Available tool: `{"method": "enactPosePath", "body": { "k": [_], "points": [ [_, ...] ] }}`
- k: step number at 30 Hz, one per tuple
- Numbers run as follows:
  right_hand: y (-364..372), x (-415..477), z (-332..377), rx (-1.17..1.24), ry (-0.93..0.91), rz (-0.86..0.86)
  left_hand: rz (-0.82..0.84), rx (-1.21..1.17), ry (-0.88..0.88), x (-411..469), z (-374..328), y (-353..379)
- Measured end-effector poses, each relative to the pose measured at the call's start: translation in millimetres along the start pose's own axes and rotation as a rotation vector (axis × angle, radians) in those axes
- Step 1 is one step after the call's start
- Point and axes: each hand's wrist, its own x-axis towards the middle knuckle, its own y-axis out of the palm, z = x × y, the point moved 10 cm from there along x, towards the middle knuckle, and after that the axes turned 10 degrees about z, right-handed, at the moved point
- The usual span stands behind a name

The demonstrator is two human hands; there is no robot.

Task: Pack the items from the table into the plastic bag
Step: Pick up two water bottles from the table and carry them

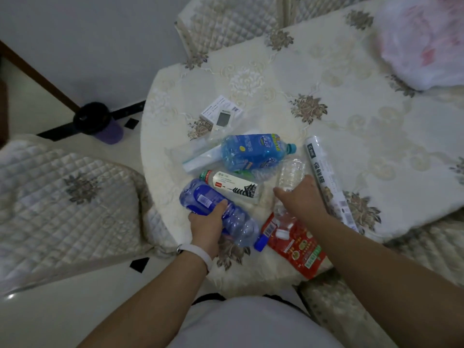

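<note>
My left hand (207, 223) grips a dark blue water bottle (200, 198) lying on the round table (175, 101), cap towards me. My right hand (301, 197) holds a clear bottle (291, 173) round its middle; its white cap lies over a red packet (301, 249). Between them lies a white-labelled bottle (233, 185). Behind are a light blue bottle (253, 151), a flat clear zip bag (198, 156), a small white box (222, 111) and a white roll (324, 179). A white and pink plastic bag (424, 41) sits at the far right.
Quilted chair covers stand to the left (62, 197), behind (233, 23) and at the lower right (426, 247) of the table. A black and purple object (100, 124) sits on the floor at the left.
</note>
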Motion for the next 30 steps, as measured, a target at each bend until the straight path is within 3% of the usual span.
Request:
{"method": "enactPosePath", "body": {
  "k": [6,11,16,23,30],
  "points": [
    [-6,6,-6,0.154,-0.017,0.029,0.007,0.097,0.006,-8,1,-7],
    [-4,-7,-17,0.245,-0.039,0.063,0.078,0.273,0.134,-23,-21,-11],
    [-6,-43,-9,0.189,-0.110,0.063,0.200,0.318,0.213,-28,-41,-7],
    [0,-102,1,0.283,-0.159,-0.050,0.388,0.252,0.246,-36,-64,-4],
    [11,-188,-13,0.333,-0.121,-0.238,0.664,0.414,0.354,-46,-90,1]
  ]
}}
